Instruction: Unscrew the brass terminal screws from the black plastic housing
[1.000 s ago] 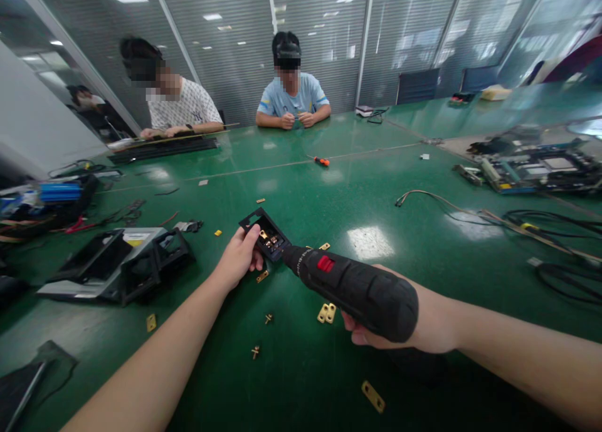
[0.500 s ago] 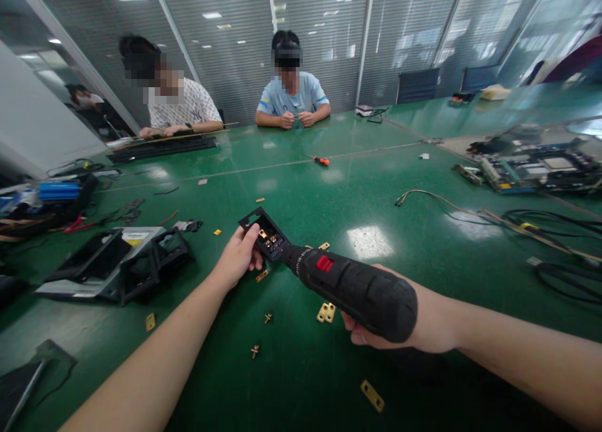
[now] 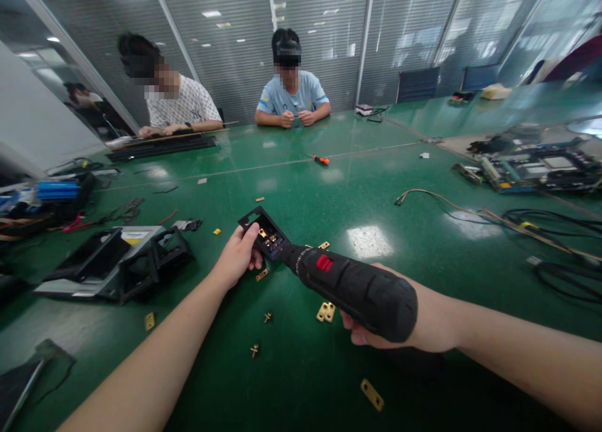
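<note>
My left hand [image 3: 241, 254] grips a small black box-like housing [image 3: 278, 251] by its left side, the thumb over its rim. Brass-coloured parts show inside it. My right hand [image 3: 364, 331] is wrapped round a black cordless drill [image 3: 350, 288] with a red switch on top. The drill's front end meets the housing's near right edge; the bit's tip cannot be made out. On the table near my hands lie two brass plates [image 3: 325, 312], another brass plate [image 3: 372, 395], a small brass strip [image 3: 261, 274] and two screws [image 3: 254, 350].
Black and grey frames [image 3: 155, 263] lie at left, beside blue cells [image 3: 57, 190]. An orange screwdriver [image 3: 322, 160] lies further back. Cables [image 3: 545, 231] and circuit boards [image 3: 540, 168] are at right. Two people sit across the green table [image 3: 282, 181].
</note>
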Tool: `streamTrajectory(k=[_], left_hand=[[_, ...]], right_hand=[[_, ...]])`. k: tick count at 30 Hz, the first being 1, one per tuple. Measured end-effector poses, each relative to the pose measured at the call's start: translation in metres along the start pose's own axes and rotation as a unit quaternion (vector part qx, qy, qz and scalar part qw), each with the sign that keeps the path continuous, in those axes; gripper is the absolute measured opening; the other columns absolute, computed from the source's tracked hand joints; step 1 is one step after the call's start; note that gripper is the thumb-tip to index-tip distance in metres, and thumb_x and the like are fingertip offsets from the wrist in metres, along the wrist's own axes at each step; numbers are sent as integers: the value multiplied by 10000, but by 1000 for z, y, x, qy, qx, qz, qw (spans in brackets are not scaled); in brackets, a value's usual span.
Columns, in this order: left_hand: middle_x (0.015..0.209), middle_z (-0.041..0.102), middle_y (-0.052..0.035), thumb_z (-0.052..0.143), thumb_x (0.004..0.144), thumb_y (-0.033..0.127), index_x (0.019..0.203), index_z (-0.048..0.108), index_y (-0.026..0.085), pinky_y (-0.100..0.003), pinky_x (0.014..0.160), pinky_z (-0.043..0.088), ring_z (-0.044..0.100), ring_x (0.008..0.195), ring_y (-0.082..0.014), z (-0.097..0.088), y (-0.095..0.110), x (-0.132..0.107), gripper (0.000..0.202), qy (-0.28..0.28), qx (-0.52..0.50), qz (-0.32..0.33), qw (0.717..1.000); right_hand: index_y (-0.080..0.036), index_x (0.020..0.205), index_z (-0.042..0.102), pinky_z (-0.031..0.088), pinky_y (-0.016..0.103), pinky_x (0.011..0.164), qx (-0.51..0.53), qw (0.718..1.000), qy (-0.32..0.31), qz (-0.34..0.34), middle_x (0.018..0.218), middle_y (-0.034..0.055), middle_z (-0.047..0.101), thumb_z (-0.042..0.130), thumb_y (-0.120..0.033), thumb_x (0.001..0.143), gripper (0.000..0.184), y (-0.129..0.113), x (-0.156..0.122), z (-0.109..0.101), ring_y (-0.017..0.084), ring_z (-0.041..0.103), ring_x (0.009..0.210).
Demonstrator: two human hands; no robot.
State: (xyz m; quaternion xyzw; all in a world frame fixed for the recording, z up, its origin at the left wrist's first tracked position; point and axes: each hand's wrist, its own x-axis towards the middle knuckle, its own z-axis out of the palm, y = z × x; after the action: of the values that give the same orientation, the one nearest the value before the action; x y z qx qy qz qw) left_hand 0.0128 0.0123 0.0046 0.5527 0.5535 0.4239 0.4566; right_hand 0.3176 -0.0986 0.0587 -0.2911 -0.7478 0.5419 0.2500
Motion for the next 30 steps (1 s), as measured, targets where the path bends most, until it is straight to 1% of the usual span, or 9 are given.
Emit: streamTrajectory(k=[4, 9, 15, 20, 25, 28, 30], left_hand=[[579, 643, 34, 590, 908, 682, 969, 460, 237, -172, 297, 310, 555, 344, -123, 0, 0, 0, 467, 1, -2, 1, 1000], [589, 654, 27, 589, 924, 664, 973, 459, 241, -174, 298, 308, 561, 346, -125, -1, -1, 1, 446, 3, -3, -2, 1000], [584, 657, 22, 577, 944, 648, 989, 457, 241, -173, 301, 314, 559, 347, -126, -1, -2, 1, 427, 1, -1, -2, 1000], [564, 645, 27, 573, 941, 655, 986, 452, 242, -173, 300, 313, 555, 346, -129, -1, -2, 1, 434, 1, 2, -1, 1000], [632, 675, 17, 583, 926, 663, 989, 463, 234, -173, 299, 315, 559, 355, -118, -1, -1, 0, 450, 4, 1, 2, 1000], [611, 653, 33, 579, 924, 665, 989, 467, 232, -171, 301, 319, 558, 357, -118, -1, 0, 0, 452, 2, 4, 1, 1000], [604, 652, 35, 577, 921, 670, 989, 464, 234, -171, 301, 320, 555, 356, -118, -1, -1, 0, 456, -1, 3, 2, 1000]], right_hand=[[-194, 747, 595, 523, 273, 627, 6, 1000, 1, -1, 738, 7, 668, 812, -311, 729, 247, 3, 0, -1, 164, 608, 657], [-177, 766, 623, 507, 258, 602, -7, 1000, 12, -10, 752, 15, 665, 818, -306, 740, 235, 7, -1, 0, 157, 603, 652], [-188, 763, 602, 508, 267, 611, -12, 1000, 12, -17, 745, 13, 660, 809, -318, 750, 244, 6, -2, 0, 161, 604, 654], [-189, 749, 578, 517, 274, 627, -3, 1000, 1, -4, 742, 17, 654, 791, -301, 753, 240, 1, 0, 0, 159, 600, 649], [-179, 767, 581, 501, 262, 609, 1, 1000, 17, 0, 738, 13, 646, 808, -316, 734, 267, 3, 0, 0, 150, 587, 642], [-172, 737, 570, 509, 256, 622, 7, 1000, -2, -2, 732, 14, 648, 795, -306, 758, 262, 6, -1, 1, 138, 580, 638], [-163, 748, 587, 512, 248, 632, 6, 1000, -12, -8, 743, 13, 656, 785, -269, 765, 225, 6, 0, 1, 131, 582, 647]])
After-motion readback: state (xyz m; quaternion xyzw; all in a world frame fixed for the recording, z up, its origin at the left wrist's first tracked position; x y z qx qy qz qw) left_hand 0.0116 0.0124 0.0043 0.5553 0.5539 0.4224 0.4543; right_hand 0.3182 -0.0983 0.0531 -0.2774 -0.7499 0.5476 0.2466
